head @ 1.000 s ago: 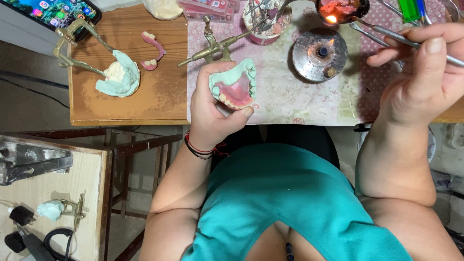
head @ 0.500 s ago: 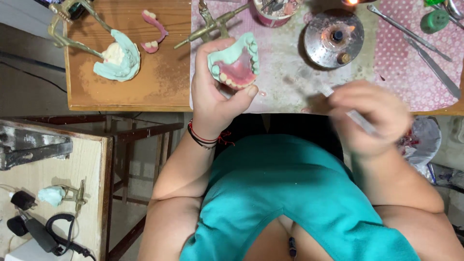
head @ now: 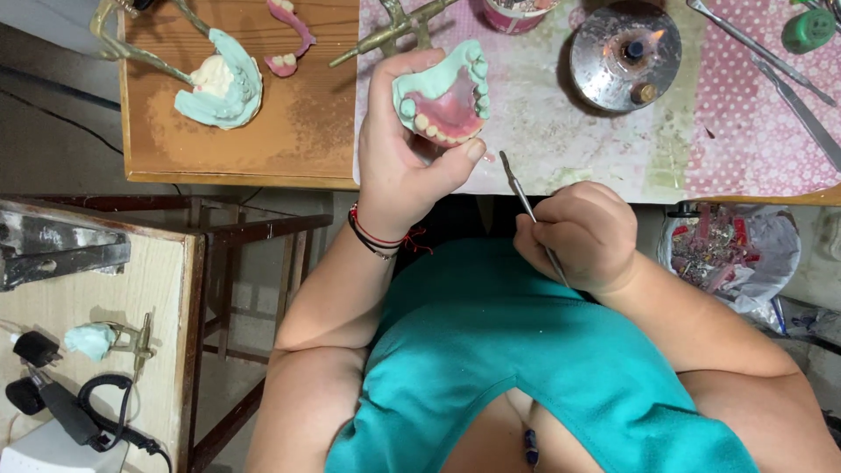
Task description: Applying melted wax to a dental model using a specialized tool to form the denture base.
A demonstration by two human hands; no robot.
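In the head view, a wax denture on its green cast is being gripped by the left hand, fingers closed around its back and thumb pressed under the front teeth; it is being held up just over the near edge of the bench. A slim metal carving tool is being pinched in the closed right hand, just right of the denture, tip pointing towards it but not touching. Beyond the denture, to its right, a small spirit lamp is burning. Judging from this, wax work on the gum is being done; next, the tip would need steadying against the pink wax
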